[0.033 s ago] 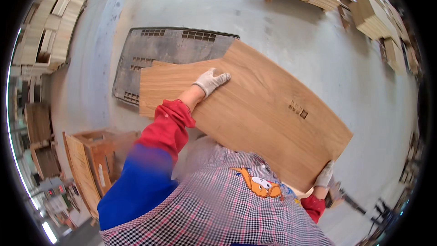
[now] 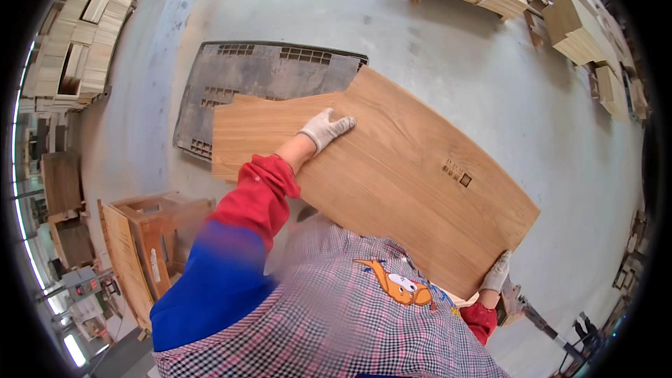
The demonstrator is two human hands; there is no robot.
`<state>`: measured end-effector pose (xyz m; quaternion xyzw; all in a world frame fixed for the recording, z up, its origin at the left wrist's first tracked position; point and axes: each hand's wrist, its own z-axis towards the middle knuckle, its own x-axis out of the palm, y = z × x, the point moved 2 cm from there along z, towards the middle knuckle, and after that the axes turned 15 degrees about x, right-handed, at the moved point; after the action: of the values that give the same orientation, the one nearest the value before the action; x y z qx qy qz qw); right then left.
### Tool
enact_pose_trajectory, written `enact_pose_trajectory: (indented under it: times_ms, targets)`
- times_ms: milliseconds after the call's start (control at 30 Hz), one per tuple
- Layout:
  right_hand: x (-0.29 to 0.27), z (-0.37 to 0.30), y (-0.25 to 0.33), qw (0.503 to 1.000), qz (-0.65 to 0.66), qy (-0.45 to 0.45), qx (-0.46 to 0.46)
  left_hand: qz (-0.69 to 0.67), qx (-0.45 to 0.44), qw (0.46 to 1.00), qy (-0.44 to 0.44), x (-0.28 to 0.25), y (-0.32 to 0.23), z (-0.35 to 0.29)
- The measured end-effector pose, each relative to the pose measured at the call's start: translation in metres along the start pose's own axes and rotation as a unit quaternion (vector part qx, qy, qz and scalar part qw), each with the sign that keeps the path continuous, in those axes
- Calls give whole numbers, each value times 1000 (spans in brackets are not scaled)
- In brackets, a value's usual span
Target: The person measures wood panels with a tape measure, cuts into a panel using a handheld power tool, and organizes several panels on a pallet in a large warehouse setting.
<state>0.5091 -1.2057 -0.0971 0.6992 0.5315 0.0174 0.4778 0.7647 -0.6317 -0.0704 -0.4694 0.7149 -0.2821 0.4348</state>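
Observation:
A large brown wood-grain panel (image 2: 413, 175) lies slanted in front of me, its long far edge curved and a small dark printed mark near its right part. My left hand (image 2: 325, 131), in a pale glove, grips the panel towards its left end, the thumb lying on the upper face. My right hand (image 2: 496, 273), also gloved, is closed around the near right corner; its fingers are partly hidden. At the left, another wood-grain board (image 2: 255, 133) reaches out, partly under the panel. Beneath them shows a dark grey plastic pallet (image 2: 280, 72).
A wooden box-like stand (image 2: 143, 238) is at my left. Stacks of pale boards stand at the far left (image 2: 87, 42) and far right (image 2: 570, 24). A grey control box with a lit display (image 2: 82, 284) sits at the left rim. A dark bar (image 2: 546, 325) lies beyond my right hand.
The panel's right end and my right hand have shifted very slightly left and down. My left hand keeps its place on the panel.

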Motion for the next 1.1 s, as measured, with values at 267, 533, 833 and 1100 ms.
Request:
enact_pose_trajectory:
  times_ms: [267,533,833,1100]
  targets:
    - [-15,67,29,999,44,5,14,-231,-88,967,64,59,37,35]
    - [40,165,158,985,-13,172,-4,-211,-22,971,-108,52,55,40]
    - [105,244,294,953,3,202,-227,-268,110,933,-215,37,30,71]
    - [240,290,428,929,-41,258,-263,-300,84,902,-300,-24,-15,114]
